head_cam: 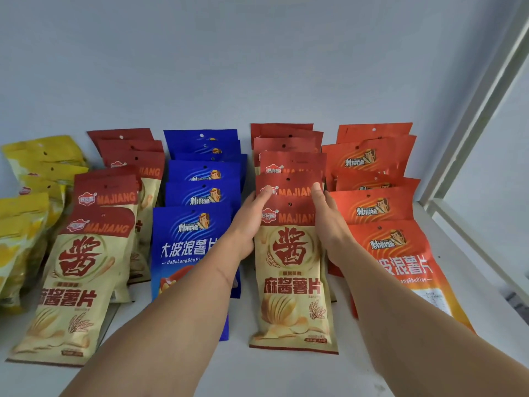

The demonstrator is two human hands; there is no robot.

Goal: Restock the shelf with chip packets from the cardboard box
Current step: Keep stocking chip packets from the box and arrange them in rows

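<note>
Just right of the frame's centre, the left hand (252,222) and the right hand (329,222) flank a row of red-and-cream packets (292,282). Fingers lie fairly straight along the row's two edges, thumbs touching the second packet's red header. Neither hand pinches anything; they seem to be squaring the stack so the packets overlap evenly, each header showing above the one in front.

Outward, the white shelf (286,373) carries five rows leaning back toward the wall. The flanked row shows about six packets. To its right, the orange row (380,207) shows about six; to its left, the blue row (200,196) shows about six. Further left, a second red-and-cream row (94,242) shows about five, and yellow packets (34,179) at the left edge are too jumbled to count. No cardboard box is in view.
</note>
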